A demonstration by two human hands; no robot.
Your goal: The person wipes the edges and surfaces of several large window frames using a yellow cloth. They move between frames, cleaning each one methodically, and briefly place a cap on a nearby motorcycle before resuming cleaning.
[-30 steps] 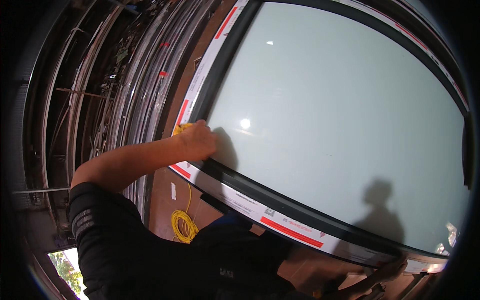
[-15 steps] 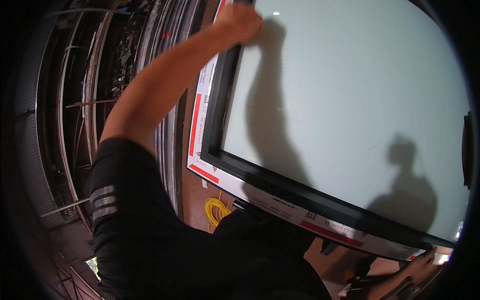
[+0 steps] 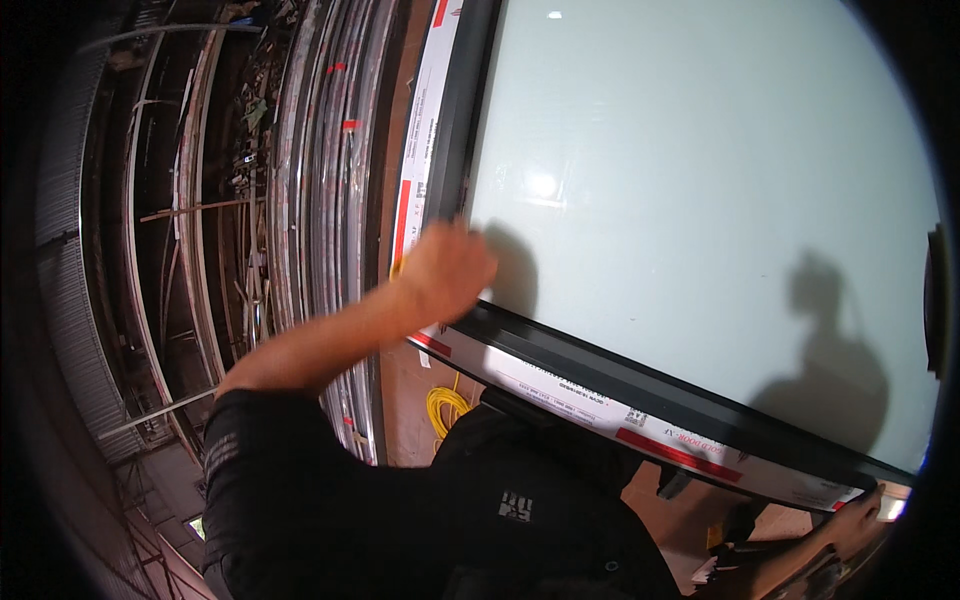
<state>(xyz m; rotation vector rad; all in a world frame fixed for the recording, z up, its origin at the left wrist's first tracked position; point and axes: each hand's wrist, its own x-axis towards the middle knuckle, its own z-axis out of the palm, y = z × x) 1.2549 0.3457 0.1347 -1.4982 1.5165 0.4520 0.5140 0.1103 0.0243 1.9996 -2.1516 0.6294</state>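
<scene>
A large pane of frosted glass point(image 3: 700, 200) in a dark frame point(image 3: 640, 385) fills the right and centre of the view, running from the top edge down to the lower right. White protective tape with red blocks point(image 3: 610, 415) covers the outer face of the frame along its left and lower sides.

The left hand point(image 3: 445, 270) sits just left of centre, at the lower left corner of the pane. It lies flat and open against the glass and the frame edge, fingers together, gripping nothing. Its bare forearm reaches up from the lower left, out of a black sleeve point(image 3: 270, 470). The hand is blurred, so the exact fingertip contact cannot be told.

The right hand point(image 3: 850, 515) shows only partly at the lower right corner of the frame, touching the underside of the frame's far end. Whether it is open or closed around the edge cannot be told.

A stack of other framed panes point(image 3: 330, 200) stands on edge in the upper left, just beside the glass. A coil of yellow cord point(image 3: 445, 405) lies below the frame near the centre bottom. The shadow of a head and shoulders point(image 3: 830, 350) falls on the right part of the glass.
</scene>
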